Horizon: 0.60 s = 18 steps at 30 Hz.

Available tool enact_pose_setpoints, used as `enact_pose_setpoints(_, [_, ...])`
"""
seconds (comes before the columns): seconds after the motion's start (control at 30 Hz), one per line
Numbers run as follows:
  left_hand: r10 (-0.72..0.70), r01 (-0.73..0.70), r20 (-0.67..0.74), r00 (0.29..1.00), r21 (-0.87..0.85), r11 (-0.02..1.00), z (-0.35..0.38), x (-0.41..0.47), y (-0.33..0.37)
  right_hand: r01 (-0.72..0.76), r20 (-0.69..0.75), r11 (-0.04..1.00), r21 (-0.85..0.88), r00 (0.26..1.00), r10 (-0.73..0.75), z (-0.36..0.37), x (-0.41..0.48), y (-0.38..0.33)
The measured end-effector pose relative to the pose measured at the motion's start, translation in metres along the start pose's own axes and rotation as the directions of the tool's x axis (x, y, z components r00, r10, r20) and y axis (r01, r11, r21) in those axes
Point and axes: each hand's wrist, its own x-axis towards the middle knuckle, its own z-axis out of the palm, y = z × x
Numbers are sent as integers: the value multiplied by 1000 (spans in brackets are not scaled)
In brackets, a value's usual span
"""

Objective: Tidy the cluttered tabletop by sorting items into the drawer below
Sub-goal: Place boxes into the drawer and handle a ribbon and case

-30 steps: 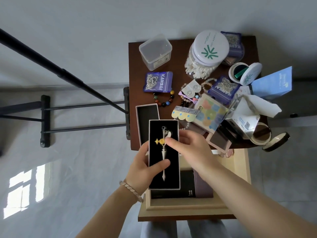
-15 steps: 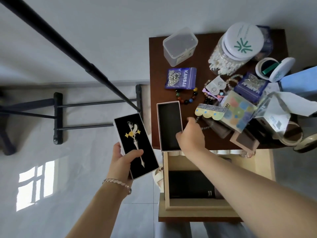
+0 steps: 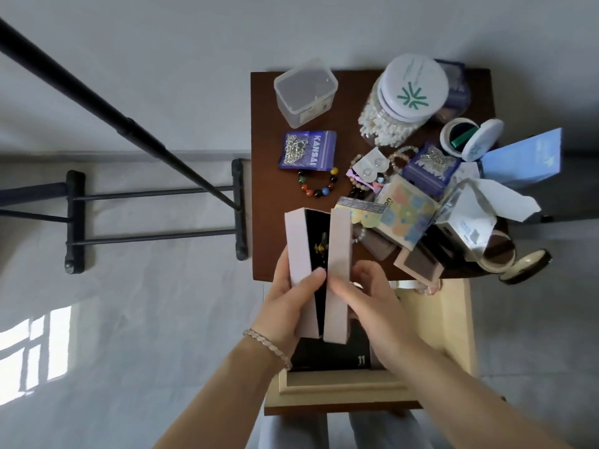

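With the left hand [image 3: 282, 308] gripping the pink jewellery box [image 3: 299, 251] and the right hand [image 3: 376, 306] holding its lid [image 3: 340, 254] alongside, not yet fitted, above the open drawer [image 3: 453, 319], which contains one dark box [image 3: 327, 358], most clutter lies unsorted on the counter [image 3: 262, 157].

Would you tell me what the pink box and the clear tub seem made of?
Pink box: probably matte card, judging by its flat faces and crisp edges. Clear tub: likely translucent plastic, with a frosted see-through wall and moulded lid.
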Motion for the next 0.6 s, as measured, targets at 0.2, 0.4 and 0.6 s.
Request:
enact_pose_setpoints(0.2, [33, -32, 2, 999, 251, 967, 32, 6, -5, 148, -51, 987, 59, 988, -145, -24, -4, -2])
enact_pose_setpoints(0.4, [-2, -56, 144, 990, 396, 916, 65, 2, -12, 161, -80, 987, -18, 984, -161, -57, -13, 3])
enact_pose_setpoints(0.6, [-93, 52, 192, 977, 208, 977, 92, -10, -25, 225, -94, 972, -62, 968, -230, -77, -21, 19])
